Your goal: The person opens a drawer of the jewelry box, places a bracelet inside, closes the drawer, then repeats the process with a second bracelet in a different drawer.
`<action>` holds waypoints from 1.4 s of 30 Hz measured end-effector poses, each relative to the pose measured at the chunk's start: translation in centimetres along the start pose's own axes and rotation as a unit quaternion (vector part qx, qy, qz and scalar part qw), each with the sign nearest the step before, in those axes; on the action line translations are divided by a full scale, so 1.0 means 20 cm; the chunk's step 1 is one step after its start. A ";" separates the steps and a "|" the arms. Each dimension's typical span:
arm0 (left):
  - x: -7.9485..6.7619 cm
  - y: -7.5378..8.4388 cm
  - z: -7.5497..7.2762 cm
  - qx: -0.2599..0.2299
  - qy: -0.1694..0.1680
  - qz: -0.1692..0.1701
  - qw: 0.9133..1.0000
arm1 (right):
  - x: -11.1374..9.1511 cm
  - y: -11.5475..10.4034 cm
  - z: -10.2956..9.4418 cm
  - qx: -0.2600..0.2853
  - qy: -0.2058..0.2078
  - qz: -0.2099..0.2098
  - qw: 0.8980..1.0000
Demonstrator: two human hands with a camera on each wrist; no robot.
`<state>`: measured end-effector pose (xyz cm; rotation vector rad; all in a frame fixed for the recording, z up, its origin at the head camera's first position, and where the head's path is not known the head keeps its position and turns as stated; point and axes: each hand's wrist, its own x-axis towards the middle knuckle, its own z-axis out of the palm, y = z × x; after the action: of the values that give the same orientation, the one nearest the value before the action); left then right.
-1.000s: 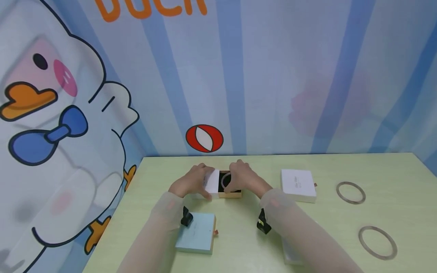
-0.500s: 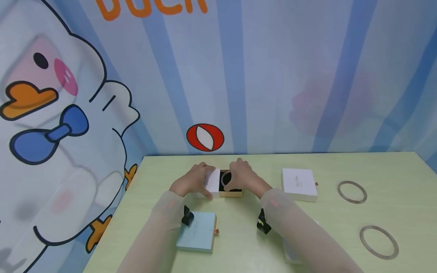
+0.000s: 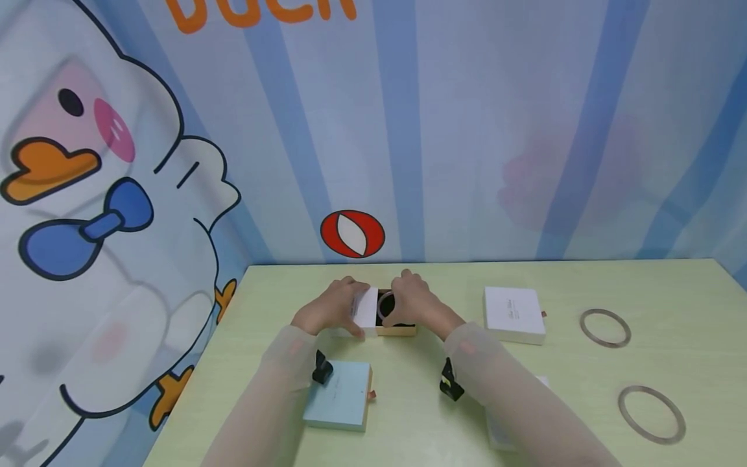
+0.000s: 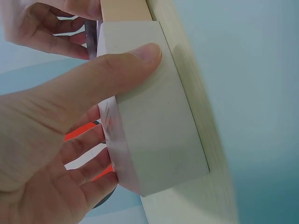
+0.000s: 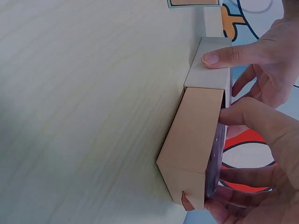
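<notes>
A white box sleeve (image 3: 365, 311) lies at the back of the table, its tan drawer (image 5: 191, 126) pulled partway out to the right. My left hand (image 3: 334, 306) grips the sleeve, thumb on the front side and fingers over the top. Inside the drawer's dark lining sits a pale grey-purple bangle (image 3: 380, 306), partly covered by fingers. My right hand (image 3: 421, 303) reaches over the drawer with thumb and fingers bent around the bangle. In the right wrist view, a small brown pull tab (image 5: 187, 200) sticks out from the drawer's end.
Nearer me lies a light-blue box (image 3: 338, 395). A white box (image 3: 513, 314) stands to the right, and another pale box (image 3: 499, 433) is mostly hidden under my right sleeve. Two bangles lie on the right: a farther bangle (image 3: 583, 332) and a nearer bangle (image 3: 623, 410).
</notes>
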<state>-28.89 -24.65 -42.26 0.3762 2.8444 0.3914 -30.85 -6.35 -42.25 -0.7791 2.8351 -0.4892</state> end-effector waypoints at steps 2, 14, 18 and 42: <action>0.00 0.00 0.00 0.000 0.000 0.000 1.000 | 0.00 0.00 0.00 -0.001 0.001 -0.002 1.000; -0.01 0.01 0.00 -0.004 0.005 0.009 1.000 | -0.01 0.02 0.01 0.036 -0.004 -0.006 0.999; -0.01 0.00 0.00 -0.004 0.007 0.010 1.000 | -0.01 0.02 0.02 0.053 -0.006 -0.003 0.999; -0.01 0.01 0.00 -0.011 0.008 0.006 1.000 | -0.02 0.05 0.00 0.070 0.030 0.001 0.997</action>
<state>-28.69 -24.53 -42.20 0.3872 2.8526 0.4305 -30.86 -5.37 -42.57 -0.7481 2.8178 -0.7144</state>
